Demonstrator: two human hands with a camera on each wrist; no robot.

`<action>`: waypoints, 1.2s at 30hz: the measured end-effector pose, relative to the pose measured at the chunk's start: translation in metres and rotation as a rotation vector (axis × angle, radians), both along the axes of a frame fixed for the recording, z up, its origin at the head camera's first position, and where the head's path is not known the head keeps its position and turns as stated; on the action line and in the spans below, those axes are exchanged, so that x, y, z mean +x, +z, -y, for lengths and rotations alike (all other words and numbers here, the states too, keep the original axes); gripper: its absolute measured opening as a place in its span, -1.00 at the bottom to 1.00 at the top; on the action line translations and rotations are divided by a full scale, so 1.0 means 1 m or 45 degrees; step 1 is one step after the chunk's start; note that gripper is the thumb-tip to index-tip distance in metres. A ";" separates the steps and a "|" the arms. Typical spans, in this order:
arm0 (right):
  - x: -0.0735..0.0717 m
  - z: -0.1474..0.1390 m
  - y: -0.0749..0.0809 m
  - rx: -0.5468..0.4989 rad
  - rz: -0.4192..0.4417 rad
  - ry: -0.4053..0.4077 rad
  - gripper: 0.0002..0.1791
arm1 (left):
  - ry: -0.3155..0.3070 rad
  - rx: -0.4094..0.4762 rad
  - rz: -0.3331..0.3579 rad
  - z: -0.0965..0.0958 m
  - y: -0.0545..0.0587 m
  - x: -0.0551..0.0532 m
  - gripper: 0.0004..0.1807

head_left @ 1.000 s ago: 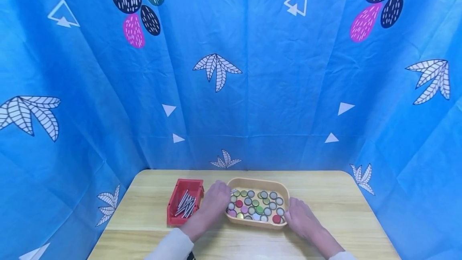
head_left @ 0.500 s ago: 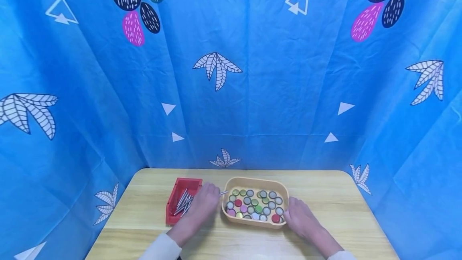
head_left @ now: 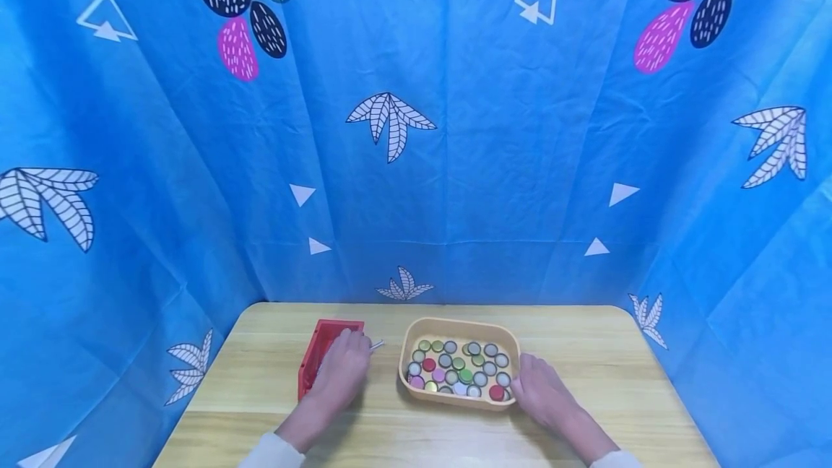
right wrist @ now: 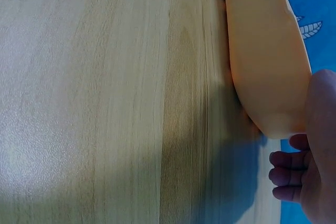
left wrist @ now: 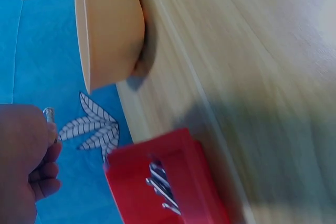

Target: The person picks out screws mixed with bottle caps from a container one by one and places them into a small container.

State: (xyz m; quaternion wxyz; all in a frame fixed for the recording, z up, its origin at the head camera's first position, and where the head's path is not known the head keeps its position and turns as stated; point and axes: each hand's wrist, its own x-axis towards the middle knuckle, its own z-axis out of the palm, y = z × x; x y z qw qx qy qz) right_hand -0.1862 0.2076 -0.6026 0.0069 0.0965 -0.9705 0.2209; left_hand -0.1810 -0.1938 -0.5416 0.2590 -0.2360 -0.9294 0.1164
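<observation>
My left hand [head_left: 347,367] is over the right side of the red bin [head_left: 310,360], pinching a thin silvery metal rod [head_left: 377,344] whose end sticks out to the right. In the left wrist view, the rod's blunt end [left wrist: 49,114] shows beyond the curled fingers. More silvery rods [left wrist: 163,187] lie inside the bin. At the right end of the tan tray [head_left: 468,402], my right hand [head_left: 541,390] grips the rim. Several bottle caps, among them a red cap [head_left: 497,392] and a green cap [head_left: 466,375], lie spread over the tray's floor.
A light wooden table [head_left: 624,374] bears both containers, with the bin left of the tray and a gap between them. Blue patterned cloth [head_left: 481,165] hangs behind the table and at both sides.
My left hand has moved leftward from the tray's left rim to above the red bin, carrying the rod. The right hand has stayed at the tray's right end.
</observation>
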 end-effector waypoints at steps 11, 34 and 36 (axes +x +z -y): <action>0.001 0.000 0.002 0.006 -0.010 0.011 -0.84 | 0.146 0.042 0.015 0.035 -0.011 0.007 -0.58; 0.002 0.001 0.002 -0.007 -0.030 0.005 -0.87 | 0.326 0.063 0.108 0.045 -0.041 0.011 -0.72; 0.002 0.001 0.002 -0.009 -0.036 0.002 -0.87 | 0.333 0.071 0.136 0.044 -0.042 0.011 -0.74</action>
